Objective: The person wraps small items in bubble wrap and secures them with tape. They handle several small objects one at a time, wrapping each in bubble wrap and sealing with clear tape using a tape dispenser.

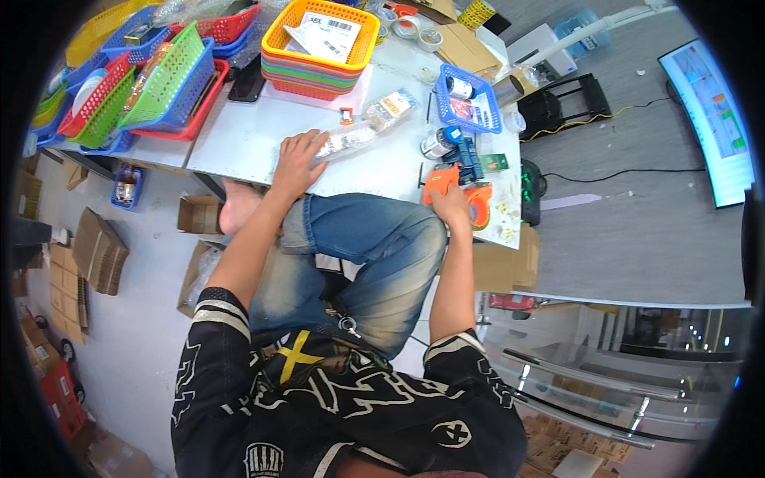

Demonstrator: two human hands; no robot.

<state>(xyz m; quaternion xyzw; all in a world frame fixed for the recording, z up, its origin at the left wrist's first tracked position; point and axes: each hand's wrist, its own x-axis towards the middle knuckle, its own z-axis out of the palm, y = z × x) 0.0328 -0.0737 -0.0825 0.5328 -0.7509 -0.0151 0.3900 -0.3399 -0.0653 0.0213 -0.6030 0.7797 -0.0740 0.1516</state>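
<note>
Fingers spread and lying flat, my left hand (299, 165) presses on one end of a clear bubble-wrapped package (345, 142) on the white table. The package's far end (392, 107) carries a paper label; what is inside cannot be made out. Near the table's right front edge, my right hand (451, 207) is closed around an orange tape dispenser (441, 185), with its roll side to the right of the fingers. Just beyond it stand a dark jar with a blue lid (438, 143) and a small green box (494, 162).
A stack of coloured plastic baskets (315, 72) with papers on top stands at the back. More filled baskets (163, 95) crowd the left. A blue basket (496, 111) holds bottles and packets. A black phone (247, 83) lies by the stack. A monitor (709, 119) glows far right.
</note>
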